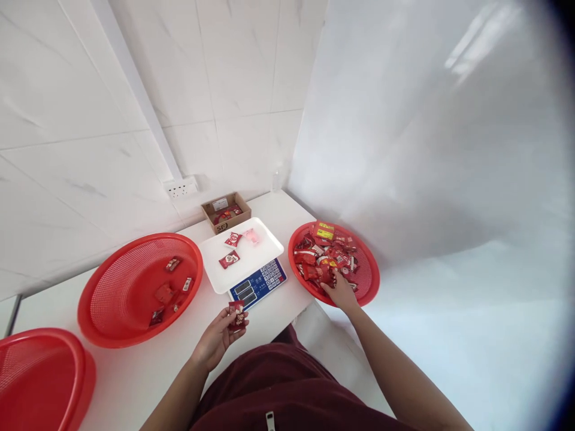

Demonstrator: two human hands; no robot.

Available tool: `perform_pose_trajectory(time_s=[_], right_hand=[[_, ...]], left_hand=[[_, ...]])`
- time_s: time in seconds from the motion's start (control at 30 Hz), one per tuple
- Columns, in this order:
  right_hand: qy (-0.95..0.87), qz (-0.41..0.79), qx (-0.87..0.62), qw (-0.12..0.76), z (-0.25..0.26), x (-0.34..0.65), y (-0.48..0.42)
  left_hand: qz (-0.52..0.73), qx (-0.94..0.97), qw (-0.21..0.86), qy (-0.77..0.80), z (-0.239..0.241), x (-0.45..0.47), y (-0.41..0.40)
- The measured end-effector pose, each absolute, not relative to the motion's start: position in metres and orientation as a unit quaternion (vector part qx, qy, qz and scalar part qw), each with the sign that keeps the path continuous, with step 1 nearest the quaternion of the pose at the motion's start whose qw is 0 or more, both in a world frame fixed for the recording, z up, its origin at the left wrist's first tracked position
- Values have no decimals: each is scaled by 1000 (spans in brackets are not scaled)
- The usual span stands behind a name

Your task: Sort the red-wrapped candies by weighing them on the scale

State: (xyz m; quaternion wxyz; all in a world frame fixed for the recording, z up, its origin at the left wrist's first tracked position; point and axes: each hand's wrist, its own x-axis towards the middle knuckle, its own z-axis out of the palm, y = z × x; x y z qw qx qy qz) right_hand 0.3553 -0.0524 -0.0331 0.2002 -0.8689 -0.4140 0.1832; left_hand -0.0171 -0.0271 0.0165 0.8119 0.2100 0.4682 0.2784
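My left hand (214, 340) is closed on a small dark-red snack packet (236, 317), its thumb across the front, just before the scale's near edge. My right hand (344, 293) reaches into the right-hand red plastic basket (374, 272), among many red packets (314, 256). Its thumb and fingers are bent about a red packet (324, 275), partly hidden among the others. Between the hands stands a digital scale (258, 284) with a white tray (251, 261). On the tray lie two red-and-white packets (230, 259) and a pale pink, see-through one (251, 237).
To the left, a red basket (94, 311) holds several scattered packets. Another red basket (83, 359) is cut off at the left edge. An open cardboard box (223, 227) with red packets sits behind the scale. Walls with a socket (181, 188) bound the white table (287, 209).
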Motion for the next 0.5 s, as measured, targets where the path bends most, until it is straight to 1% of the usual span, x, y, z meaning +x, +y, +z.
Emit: perform_pose_trajectory(time_s=[0.1, 0.2, 0.4, 0.5], right_hand=[[-411, 206, -872, 167, -40, 355, -40], [-387, 206, -883, 165, -43, 354, -29], [-341, 157, -901, 217, -30, 391, -27], [-314, 103, -909, 253, -21, 406, -32]], left_hand=[[280, 210, 818, 457, 12, -8, -26], [274, 206, 821, 457, 9, 0, -25], [262, 204, 821, 465, 10, 8, -20], [261, 202, 818, 471, 12, 12, -17]])
